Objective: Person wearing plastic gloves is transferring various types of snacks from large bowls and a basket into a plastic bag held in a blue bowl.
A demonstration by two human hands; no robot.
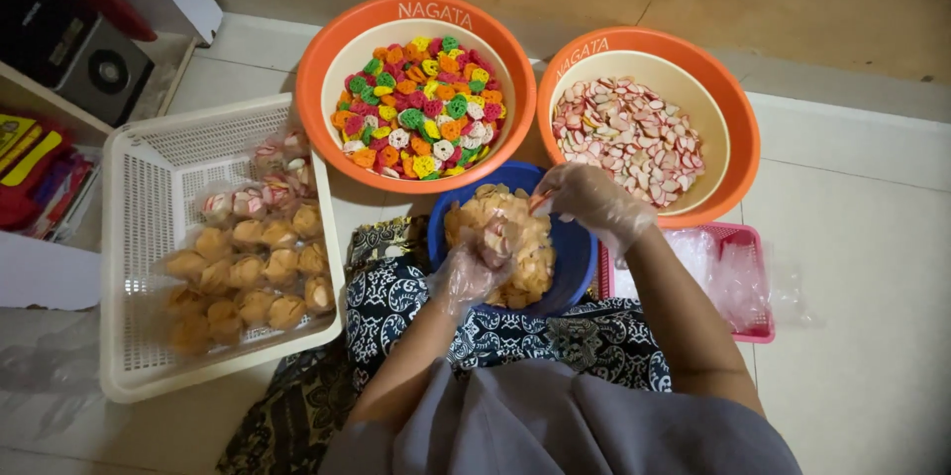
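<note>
While both hands wear thin clear plastic gloves, presumably to keep the food clean, the left hand (pixel 474 262) is closed around a small clear bag of pale yellow crackers, and the right hand (pixel 586 200) pinches an orange-tipped item at the bag's mouth; what that item is cannot be told. Both work directly over the blue bowl (pixel 578 255) of yellow crackers (pixel 530 247), set on the lap within easiest reach. Beyond it, side by side: one orange basin (pixel 319 69) of multicoloured crackers, one orange basin (pixel 745 133) of pink-and-white crackers. Left: white basket (pixel 139 267) holding filled bags (pixel 253 272). Right: pink tray (pixel 758 331) of empty plastic bags.
</note>
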